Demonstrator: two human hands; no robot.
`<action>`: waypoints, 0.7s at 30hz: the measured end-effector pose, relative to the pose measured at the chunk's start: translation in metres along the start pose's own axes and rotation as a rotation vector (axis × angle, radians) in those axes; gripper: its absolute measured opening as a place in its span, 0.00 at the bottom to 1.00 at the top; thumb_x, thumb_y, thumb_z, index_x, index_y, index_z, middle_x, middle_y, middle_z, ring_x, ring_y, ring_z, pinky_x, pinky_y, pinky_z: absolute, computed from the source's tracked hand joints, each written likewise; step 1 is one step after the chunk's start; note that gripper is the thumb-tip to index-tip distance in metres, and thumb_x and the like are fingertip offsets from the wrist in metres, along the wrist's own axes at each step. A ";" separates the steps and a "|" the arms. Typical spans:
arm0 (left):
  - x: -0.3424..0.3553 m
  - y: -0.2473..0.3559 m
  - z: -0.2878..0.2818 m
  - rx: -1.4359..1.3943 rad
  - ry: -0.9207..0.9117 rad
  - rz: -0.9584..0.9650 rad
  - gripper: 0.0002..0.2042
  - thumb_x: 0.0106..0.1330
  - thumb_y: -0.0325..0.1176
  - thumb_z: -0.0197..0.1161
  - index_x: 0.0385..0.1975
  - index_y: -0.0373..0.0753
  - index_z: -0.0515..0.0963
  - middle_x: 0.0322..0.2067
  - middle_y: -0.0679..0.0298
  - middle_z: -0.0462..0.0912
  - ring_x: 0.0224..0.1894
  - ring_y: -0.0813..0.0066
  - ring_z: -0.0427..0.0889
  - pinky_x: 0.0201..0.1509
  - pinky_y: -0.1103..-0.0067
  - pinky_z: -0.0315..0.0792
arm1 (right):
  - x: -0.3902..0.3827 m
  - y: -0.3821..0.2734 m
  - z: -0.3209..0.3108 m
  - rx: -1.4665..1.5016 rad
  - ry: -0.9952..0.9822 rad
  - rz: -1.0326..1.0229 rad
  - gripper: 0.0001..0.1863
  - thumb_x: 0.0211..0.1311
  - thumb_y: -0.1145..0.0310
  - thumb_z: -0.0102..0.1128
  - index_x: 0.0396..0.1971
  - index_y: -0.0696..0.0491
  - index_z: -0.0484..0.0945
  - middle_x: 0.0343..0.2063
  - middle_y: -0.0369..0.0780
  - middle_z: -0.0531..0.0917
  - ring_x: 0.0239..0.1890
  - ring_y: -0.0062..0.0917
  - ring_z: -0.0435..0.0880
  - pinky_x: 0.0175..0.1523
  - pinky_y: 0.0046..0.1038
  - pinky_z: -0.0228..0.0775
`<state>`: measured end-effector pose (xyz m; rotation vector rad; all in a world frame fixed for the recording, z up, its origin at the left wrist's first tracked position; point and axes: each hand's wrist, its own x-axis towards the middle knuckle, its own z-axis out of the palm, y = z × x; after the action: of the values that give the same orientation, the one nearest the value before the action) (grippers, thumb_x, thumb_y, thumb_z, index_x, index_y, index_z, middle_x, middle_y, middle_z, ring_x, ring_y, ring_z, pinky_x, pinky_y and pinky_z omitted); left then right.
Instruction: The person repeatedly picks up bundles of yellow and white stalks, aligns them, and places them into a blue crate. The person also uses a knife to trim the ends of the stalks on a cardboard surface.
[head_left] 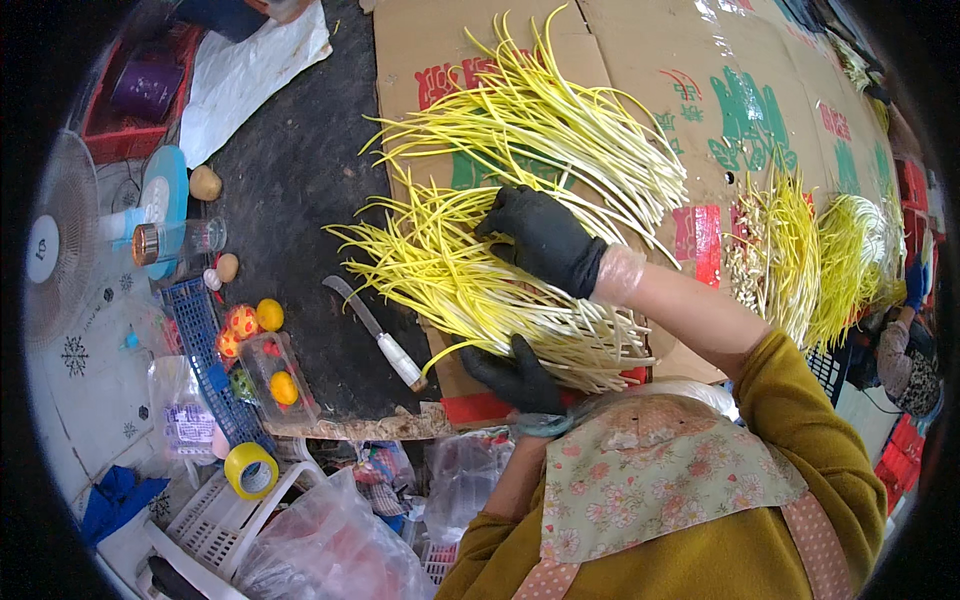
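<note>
In a black glove, my right hand has its fingers curled into the upper part of a loose bundle of yellow shoots with white stems. My left hand, also gloved in black, grips this bundle from its near side, partly under the stems. Another spread pile of shoots lies beyond on the cardboard. A curved knife with a white handle rests on the dark board, left of my hands.
More shoot bundles lie at right, where another person is partly visible. At left are a fan, blue basket, clear tray with fruit, yellow tape roll and red crate. Plastic bags fill the lower left.
</note>
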<state>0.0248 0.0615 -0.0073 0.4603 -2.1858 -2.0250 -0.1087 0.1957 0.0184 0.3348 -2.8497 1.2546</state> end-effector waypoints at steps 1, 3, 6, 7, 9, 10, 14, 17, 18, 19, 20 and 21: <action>0.000 -0.001 0.001 0.005 0.001 0.012 0.29 0.65 0.30 0.55 0.62 0.30 0.49 0.61 0.49 0.54 0.62 0.59 0.57 0.66 0.69 0.49 | 0.002 0.004 0.001 -0.019 -0.035 0.008 0.09 0.44 0.72 0.63 0.30 0.53 0.81 0.30 0.44 0.77 0.34 0.41 0.76 0.40 0.37 0.69; -0.002 -0.006 0.000 0.021 0.044 0.020 0.31 0.63 0.28 0.57 0.63 0.31 0.49 0.62 0.51 0.56 0.62 0.60 0.58 0.66 0.70 0.51 | 0.006 0.006 0.003 -0.078 -0.050 0.022 0.08 0.45 0.70 0.62 0.29 0.52 0.81 0.28 0.44 0.77 0.34 0.40 0.77 0.40 0.36 0.70; -0.002 -0.002 0.001 -0.006 0.022 0.015 0.30 0.64 0.28 0.56 0.62 0.31 0.49 0.61 0.50 0.55 0.62 0.60 0.57 0.66 0.70 0.50 | 0.007 0.005 0.003 -0.088 -0.090 0.122 0.07 0.46 0.69 0.61 0.28 0.52 0.81 0.27 0.44 0.79 0.33 0.39 0.78 0.40 0.36 0.71; -0.002 0.000 0.001 -0.024 0.000 0.013 0.29 0.64 0.28 0.55 0.62 0.31 0.49 0.61 0.50 0.54 0.62 0.60 0.56 0.66 0.69 0.49 | 0.006 0.000 -0.002 -0.071 -0.097 0.146 0.07 0.47 0.69 0.61 0.28 0.52 0.81 0.27 0.44 0.79 0.33 0.39 0.78 0.40 0.35 0.71; -0.002 -0.001 -0.001 -0.013 -0.009 0.017 0.29 0.64 0.28 0.55 0.62 0.31 0.49 0.61 0.50 0.54 0.62 0.60 0.56 0.66 0.69 0.49 | 0.005 -0.003 -0.006 -0.007 -0.103 0.226 0.07 0.48 0.68 0.61 0.29 0.52 0.81 0.28 0.45 0.81 0.32 0.39 0.79 0.40 0.33 0.72; -0.002 -0.001 -0.001 -0.007 -0.014 0.021 0.29 0.64 0.28 0.55 0.62 0.31 0.49 0.60 0.50 0.54 0.62 0.60 0.56 0.66 0.69 0.48 | 0.003 -0.003 -0.007 0.041 -0.103 0.283 0.08 0.49 0.67 0.62 0.29 0.53 0.81 0.28 0.45 0.81 0.32 0.39 0.80 0.40 0.33 0.72; -0.003 0.001 0.001 -0.021 0.001 -0.006 0.29 0.64 0.27 0.54 0.62 0.31 0.48 0.60 0.50 0.54 0.62 0.60 0.56 0.66 0.69 0.48 | -0.005 0.001 -0.013 0.117 0.010 0.306 0.09 0.51 0.67 0.63 0.31 0.56 0.81 0.28 0.44 0.83 0.31 0.32 0.82 0.39 0.27 0.72; -0.002 -0.001 -0.002 -0.016 -0.026 -0.004 0.29 0.64 0.26 0.54 0.62 0.30 0.48 0.61 0.49 0.53 0.62 0.59 0.55 0.67 0.70 0.48 | -0.015 -0.001 -0.033 0.366 0.048 0.460 0.10 0.52 0.69 0.63 0.32 0.59 0.81 0.27 0.42 0.83 0.30 0.23 0.80 0.38 0.24 0.71; -0.001 -0.004 -0.003 -0.020 -0.023 -0.010 0.29 0.64 0.26 0.54 0.62 0.30 0.48 0.61 0.49 0.53 0.63 0.59 0.55 0.67 0.70 0.48 | -0.023 -0.006 -0.048 0.405 0.085 0.470 0.09 0.54 0.70 0.62 0.32 0.60 0.80 0.26 0.40 0.83 0.30 0.17 0.77 0.38 0.23 0.70; -0.001 -0.006 -0.003 -0.023 -0.020 -0.016 0.30 0.64 0.26 0.54 0.62 0.30 0.48 0.62 0.49 0.53 0.63 0.59 0.55 0.67 0.70 0.48 | -0.036 0.002 -0.056 0.316 0.132 0.464 0.08 0.54 0.71 0.63 0.31 0.60 0.80 0.26 0.39 0.83 0.30 0.18 0.78 0.39 0.23 0.70; 0.000 -0.008 -0.002 -0.016 -0.003 0.014 0.30 0.63 0.26 0.54 0.62 0.30 0.48 0.62 0.49 0.53 0.63 0.60 0.55 0.67 0.70 0.48 | -0.054 0.001 -0.068 0.408 0.242 0.394 0.10 0.52 0.67 0.63 0.31 0.59 0.81 0.26 0.43 0.83 0.28 0.23 0.80 0.38 0.26 0.71; 0.000 -0.009 -0.001 -0.011 0.014 0.043 0.30 0.63 0.25 0.54 0.62 0.30 0.49 0.62 0.49 0.53 0.63 0.60 0.55 0.67 0.70 0.49 | -0.073 -0.002 -0.084 0.316 0.255 0.514 0.10 0.52 0.68 0.64 0.30 0.59 0.81 0.27 0.42 0.83 0.29 0.21 0.80 0.38 0.24 0.71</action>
<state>0.0266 0.0605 -0.0163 0.4214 -2.1566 -2.0044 -0.0433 0.2700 0.0698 -0.5578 -2.5926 1.6808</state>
